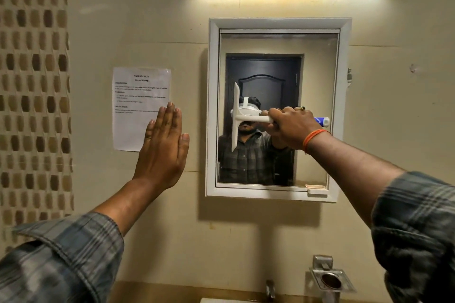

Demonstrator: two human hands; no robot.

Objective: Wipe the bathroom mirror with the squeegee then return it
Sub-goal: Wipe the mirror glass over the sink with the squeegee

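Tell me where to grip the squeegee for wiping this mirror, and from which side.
Grip the squeegee by its handle, coming from the right: the handle lies level, pointing right, and the blade stands upright at its left end. The right hand already wraps it so.

Printed paper sheet, taped to the wall, left of centre of the frame: heading reads "TASK ID: 3073" (digits uncertain); second line begins "Mirror", the rest blurred. Body paragraphs and sub-headings too small to read. No other legible text, brand or number.
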